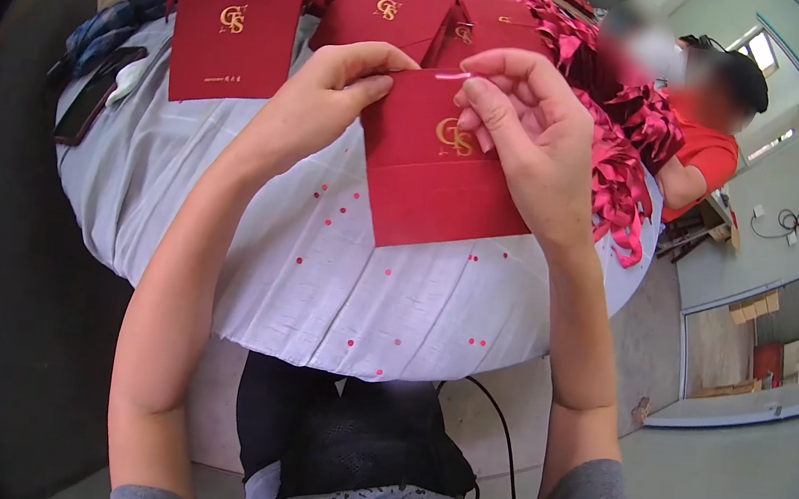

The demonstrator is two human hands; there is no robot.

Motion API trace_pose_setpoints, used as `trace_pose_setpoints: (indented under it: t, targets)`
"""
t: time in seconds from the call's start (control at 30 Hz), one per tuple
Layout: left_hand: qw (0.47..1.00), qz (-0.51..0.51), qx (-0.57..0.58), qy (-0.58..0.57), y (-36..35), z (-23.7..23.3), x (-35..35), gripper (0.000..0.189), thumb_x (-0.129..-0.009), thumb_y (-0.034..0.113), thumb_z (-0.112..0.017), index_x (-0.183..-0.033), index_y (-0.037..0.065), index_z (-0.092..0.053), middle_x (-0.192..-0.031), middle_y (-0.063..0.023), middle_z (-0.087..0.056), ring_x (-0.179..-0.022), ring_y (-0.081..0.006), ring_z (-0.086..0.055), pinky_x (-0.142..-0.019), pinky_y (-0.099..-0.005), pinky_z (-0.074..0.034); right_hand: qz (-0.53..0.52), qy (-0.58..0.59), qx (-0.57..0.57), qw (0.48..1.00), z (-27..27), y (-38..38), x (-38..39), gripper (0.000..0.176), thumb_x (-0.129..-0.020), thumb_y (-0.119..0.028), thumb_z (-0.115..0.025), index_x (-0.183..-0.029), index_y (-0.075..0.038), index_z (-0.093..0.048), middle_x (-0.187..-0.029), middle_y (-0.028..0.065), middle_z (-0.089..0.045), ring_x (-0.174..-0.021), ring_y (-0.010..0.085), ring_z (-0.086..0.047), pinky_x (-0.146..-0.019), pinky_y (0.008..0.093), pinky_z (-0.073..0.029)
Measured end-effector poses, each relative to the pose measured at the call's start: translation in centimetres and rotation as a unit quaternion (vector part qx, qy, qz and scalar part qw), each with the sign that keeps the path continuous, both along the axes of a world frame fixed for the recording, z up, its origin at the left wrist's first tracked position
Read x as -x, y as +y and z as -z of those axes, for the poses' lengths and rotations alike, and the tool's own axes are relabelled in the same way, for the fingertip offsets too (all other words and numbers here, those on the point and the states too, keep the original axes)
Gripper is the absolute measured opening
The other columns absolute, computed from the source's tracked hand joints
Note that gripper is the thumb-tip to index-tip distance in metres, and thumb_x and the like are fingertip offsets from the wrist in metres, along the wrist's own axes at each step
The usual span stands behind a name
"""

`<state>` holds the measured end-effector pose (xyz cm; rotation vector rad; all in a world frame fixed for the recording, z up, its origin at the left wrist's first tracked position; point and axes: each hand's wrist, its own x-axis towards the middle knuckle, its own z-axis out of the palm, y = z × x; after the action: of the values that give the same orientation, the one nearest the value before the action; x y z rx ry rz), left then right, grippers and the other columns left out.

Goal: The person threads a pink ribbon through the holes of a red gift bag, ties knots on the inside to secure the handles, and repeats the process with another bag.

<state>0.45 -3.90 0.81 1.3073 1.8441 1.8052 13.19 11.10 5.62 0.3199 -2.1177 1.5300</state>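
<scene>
A dark red paper gift bag [441,200] with a gold monogram is held up tilted over the table. My left hand [335,90] is closed on its upper left corner, thumb in front. At the bag's top edge, my right hand [535,136] pinches a thin pale pink strip [453,76] between thumb and index finger; the other fingers curl loosely. Whether the strip passes through the bag cannot be made out. To the left, another red gift bag [234,46] with a ribbon handle lies on the cloth.
Several more red bags [385,10] and a heap of red ribbons [622,168] cover the back and right of the white-clothed table [264,282]. Small red dots are scattered on the cloth. A dark phone [96,99] lies left. A person in red [711,144] sits at right.
</scene>
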Motion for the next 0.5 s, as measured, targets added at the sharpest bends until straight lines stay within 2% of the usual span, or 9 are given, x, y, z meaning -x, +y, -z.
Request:
trace_pose_setpoints:
  t: [0.1, 0.13, 0.2, 0.33, 0.4, 0.47, 0.5]
  targets:
    - [1.0, 0.011, 0.001, -0.002, 0.0, -0.1, -0.3, 0.023, -0.094, 0.008, -0.049, -0.112, -0.001, -0.06, -0.1, 0.0008, -0.063, -0.096, -0.0055, -0.054, -0.087, -0.0215, -0.042, 0.077, -0.009, 0.016, 0.997, 1.9, 0.4, 0.6, 0.01, -0.088, 0.0, -0.06, -0.097, 0.005, -0.058, -0.081, 0.0056, -0.062, -0.069, 0.0078, -0.061, -0.06, 0.0203, -0.051]
    - [1.0, 0.009, 0.003, -0.005, 0.0, 0.0, -0.2, 0.023, -0.094, 0.008, -0.049, -0.112, -0.001, -0.06, -0.1, 0.0008, -0.063, -0.096, -0.0055, -0.054, -0.087, -0.0215, -0.042, 0.075, -0.013, 0.018, 0.997, 2.4, 0.4, 0.7, 0.01, -0.088, 0.0, -0.06, -0.097, 0.005, -0.058, -0.081, 0.0056, -0.062, -0.069, 0.0078, -0.061, -0.06, 0.0203, -0.051]
    - [1.0, 0.015, 0.022, 0.002, 0.2, 0.3, -0.1, 0.023, -0.094, 0.007, -0.05, -0.112, -0.001, -0.06, -0.099, 0.0005, -0.063, -0.096, -0.0056, -0.054, -0.088, -0.0216, -0.042, 0.117, 0.022, -0.024, 0.993, 3.0, 0.5, 0.7, 0.008, -0.085, 0.002, -0.062, -0.093, 0.003, -0.06, -0.08, 0.0042, -0.063, -0.068, 0.007, -0.061, -0.058, 0.0195, -0.05]
    - [1.0, 0.007, 0.024, 0.006, 0.1, -0.1, -0.6, 0.023, -0.094, 0.006, -0.05, -0.113, -0.002, -0.061, -0.1, 0.0001, -0.063, -0.096, -0.0057, -0.054, -0.087, -0.0216, -0.043, 0.13, 0.063, -0.058, 0.988, 3.8, 0.7, 0.7, 0.008, -0.082, 0.004, -0.063, -0.089, 0.002, -0.061, -0.078, 0.004, -0.063, -0.067, 0.0063, -0.06, -0.055, 0.0194, -0.048]
    - [0.999, 0.011, 0.019, 0.034, 0.1, -0.1, -0.7, 0.023, -0.093, 0.005, -0.05, -0.113, -0.002, -0.061, -0.1, -0.0004, -0.063, -0.096, -0.006, -0.055, -0.087, -0.0218, -0.043, 0.144, 0.079, -0.126, 0.978, 4.0, 0.6, 0.5, 0.01, -0.079, 0.004, -0.065, -0.088, 0.002, -0.062, -0.077, 0.0047, -0.063, -0.066, 0.006, -0.059, -0.054, 0.0194, -0.046]
    - [0.999, 0.004, 0.021, 0.041, 0.0, -0.3, -0.9, 0.023, -0.093, 0.005, -0.05, -0.113, -0.002, -0.061, -0.099, -0.0005, -0.064, -0.095, -0.006, -0.055, -0.087, -0.022, -0.043, 0.149, 0.09, -0.14, 0.975, 4.0, 0.5, 0.4, 0.01, -0.077, 0.005, -0.066, -0.086, 0.001, -0.061, -0.077, 0.0056, -0.062, -0.063, 0.0071, -0.058, -0.053, 0.0206, -0.045]
    - [0.999, -0.002, 0.022, 0.049, 0.0, -0.3, -1.0, 0.023, -0.093, 0.005, -0.05, -0.112, -0.003, -0.061, -0.099, -0.0007, -0.064, -0.095, -0.0061, -0.055, -0.087, -0.0222, -0.043, 0.151, 0.08, -0.167, 0.971, 4.0, 0.5, 0.2, 0.01, -0.081, 0.005, -0.065, -0.089, 0.001, -0.061, -0.079, 0.0016, -0.061, -0.066, 0.0028, -0.055, -0.054, 0.0164, -0.041]
